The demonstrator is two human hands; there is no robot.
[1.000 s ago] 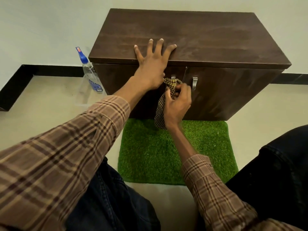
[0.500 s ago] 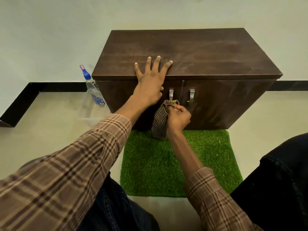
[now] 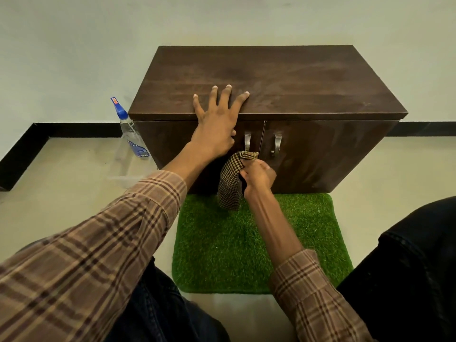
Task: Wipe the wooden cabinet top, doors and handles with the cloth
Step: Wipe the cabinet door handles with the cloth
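A low dark wooden cabinet [image 3: 283,80] stands against the wall, both doors closed. Two metal handles sit near the door seam: the left handle [image 3: 247,141] and the right handle [image 3: 276,143]. My left hand [image 3: 217,119] lies flat over the front edge of the top, fingers spread on the wood. My right hand [image 3: 257,176] grips a brown checked cloth [image 3: 230,183] and presses its upper end against the doors just below the left handle. The rest of the cloth hangs down toward the floor.
A clear spray bottle [image 3: 132,134] with a blue nozzle stands on the floor left of the cabinet. A green artificial-grass mat [image 3: 308,243] lies in front of the doors. My knees in dark trousers [image 3: 407,267] flank the mat.
My right hand has slid the cloth down from the top of the left handle to just below it. The left hand has stayed on the cabinet top. The camera has tilted up.
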